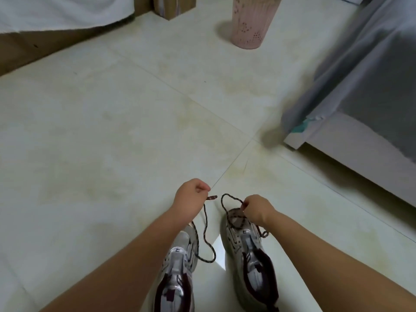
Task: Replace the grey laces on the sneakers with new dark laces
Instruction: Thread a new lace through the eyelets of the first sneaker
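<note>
- Open tiled floor spreads ahead and left of the sneakers
- Pink bin stands far ahead
- Grey draped furniture blocks the right
- Brown box sits beyond

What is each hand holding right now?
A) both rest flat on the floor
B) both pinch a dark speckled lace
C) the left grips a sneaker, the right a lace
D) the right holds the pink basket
B: the left hand pinches the dark speckled lace near its tip, and the right hand pinches a loop of it above the right grey-and-maroon sneaker.
</note>
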